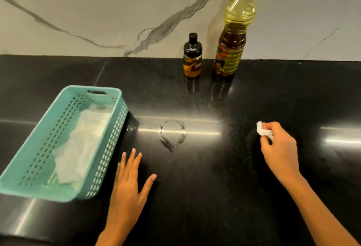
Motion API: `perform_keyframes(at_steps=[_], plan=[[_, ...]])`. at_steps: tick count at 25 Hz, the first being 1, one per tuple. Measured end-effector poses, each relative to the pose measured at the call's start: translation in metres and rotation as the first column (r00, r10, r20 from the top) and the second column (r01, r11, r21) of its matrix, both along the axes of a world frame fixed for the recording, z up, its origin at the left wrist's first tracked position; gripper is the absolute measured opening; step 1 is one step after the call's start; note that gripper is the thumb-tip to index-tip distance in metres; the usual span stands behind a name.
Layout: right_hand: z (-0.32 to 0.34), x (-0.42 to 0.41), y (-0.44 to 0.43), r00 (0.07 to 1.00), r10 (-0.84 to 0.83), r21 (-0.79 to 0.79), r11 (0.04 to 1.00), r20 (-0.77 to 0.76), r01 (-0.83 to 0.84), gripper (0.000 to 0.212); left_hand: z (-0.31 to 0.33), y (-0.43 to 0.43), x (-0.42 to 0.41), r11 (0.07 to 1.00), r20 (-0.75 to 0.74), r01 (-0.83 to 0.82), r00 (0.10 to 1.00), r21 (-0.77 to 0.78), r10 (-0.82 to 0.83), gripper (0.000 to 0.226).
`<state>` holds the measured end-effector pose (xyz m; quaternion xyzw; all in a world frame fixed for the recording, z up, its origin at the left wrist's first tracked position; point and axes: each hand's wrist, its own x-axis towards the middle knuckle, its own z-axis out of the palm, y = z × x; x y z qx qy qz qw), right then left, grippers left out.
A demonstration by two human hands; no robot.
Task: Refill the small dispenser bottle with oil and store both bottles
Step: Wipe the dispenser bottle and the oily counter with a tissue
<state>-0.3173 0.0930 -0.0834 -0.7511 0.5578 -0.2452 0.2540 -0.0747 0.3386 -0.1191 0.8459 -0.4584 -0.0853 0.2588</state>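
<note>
Basket [109,148], lined with white paper, stands at the left and holds no bottle. The left hand [127,185] lies flat and spread on the counter [214,187] just beside it. An oily ring [166,144] marks the middle. Behind it the capped small bottle [192,58] and big bottle [232,36] stand side by side, seemingly refilled but not yet stored. The right hand [279,152] pinches a crumpled tissue [262,131].

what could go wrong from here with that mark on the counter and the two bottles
1. The ring-shaped smear on the counter is unwiped; the open left hand near it could drag through and spread it.
2. The tissue wad pinched in the right hand is small and may only smear it.
3. The tall oil bottle stands narrow beside the small dispenser bottle; slippery fingers might tip it when storing both.
</note>
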Motion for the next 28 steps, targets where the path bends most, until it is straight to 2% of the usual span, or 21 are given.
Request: perform_keyframes(at_steps=[2,3,5,7,8,10,12,13,14,15,17,19,20,22,23,26,27,28], plan=[[-0.019,0.000,0.013,0.980,0.164,0.047,0.986,-0.109,-0.160,0.032,-0.001,0.021,0.002,0.999,0.042,-0.007,0.999,0.047,0.005,0.080],[-0.029,0.002,0.023,0.950,0.225,0.050,0.974,-0.219,-0.219,0.043,-0.001,0.027,0.003,0.999,0.053,-0.024,0.998,0.049,0.021,0.080],[-0.040,0.009,0.048,0.864,0.285,0.033,0.954,-0.416,-0.298,0.078,-0.003,0.033,0.006,0.998,0.089,-0.039,0.995,0.045,0.035,0.081],[-0.040,0.023,0.075,0.802,0.390,-0.001,0.899,-0.453,-0.438,0.100,-0.006,0.032,0.004,0.998,0.142,-0.013,0.990,0.064,0.004,0.082],[-0.037,0.032,0.092,0.761,0.485,0.023,0.849,-0.431,-0.528,0.105,-0.008,0.030,0.004,0.997,0.157,-0.002,0.988,0.080,-0.011,0.083],[-0.032,0.052,0.135,0.613,0.686,0.082,0.690,-0.392,-0.720,0.100,-0.009,0.029,0.003,0.993,0.165,-0.004,0.986,0.114,-0.015,0.085],[-0.032,0.060,0.161,0.470,0.782,0.046,0.532,-0.409,-0.846,0.088,-0.009,0.028,0.004,0.989,0.188,-0.011,0.982,0.147,-0.017,0.087],[-0.035,0.061,0.156,0.444,0.780,0.014,0.500,-0.441,-0.866,0.085,-0.009,0.027,0.005,0.986,0.202,-0.009,0.979,0.166,-0.026,0.089],[-0.037,0.063,0.137,0.466,0.756,-0.001,0.524,-0.459,-0.852,0.086,-0.010,0.026,0.006,0.982,0.214,-0.007,0.976,0.189,-0.035,0.090],[-0.040,0.066,0.109,0.526,0.713,-0.019,0.585,-0.464,-0.811,0.090,-0.011,0.026,0.006,0.977,0.225,-0.008,0.974,0.214,-0.042,0.090],[-0.039,0.074,0.045,0.651,0.591,0.022,0.748,-0.476,-0.663,0.094,-0.010,0.024,0.006,0.970,0.243,-0.011,0.969,0.244,-0.050,0.089],[-0.035,0.090,0.006,0.687,0.495,0.102,0.843,-0.531,-0.529,0.087,-0.009,0.023,0.006,0.966,0.255,-0.013,0.965,0.260,-0.056,0.086],[-0.034,0.104,0.005,0.682,0.484,0.128,0.855,-0.548,-0.503,0.083,-0.009,0.022,0.006,0.964,0.260,-0.012,0.964,0.266,-0.059,0.084],[-0.033,0.136,0.031,0.636,0.561,0.114,0.790,-0.530,-0.602,0.079,-0.009,0.021,0.007,0.961,0.276,-0.007,0.958,0.277,-0.072,0.081],[-0.033,0.148,0.056,0.595,0.629,0.085,0.720,-0.500,-0.689,0.083,-0.009,0.020,0.008,0.960,0.287,-0.006,0.955,0.280,-0.078,0.080],[-0.025,0.144,0.117,0.377,0.803,0.072,0.458,-0.462,-0.886,0.084,-0.009,0.021,0.009,0.959,0.289,-0.001,0.954,0.283,-0.085,0.075],[-0.026,0.136,0.110,0.361,0.811,0.066,0.436,-0.460,-0.897,0.085,-0.009,0.021,0.009,0.959,0.286,0.001,0.955,0.283,-0.085,0.075],[-0.028,0.132,0.091,0.412,0.797,0.019,0.467,-0.442,-0.884,0.086,-0.010,0.021,0.009,0.960,0.285,0.001,0.955,0.279,-0.083,0.074]])
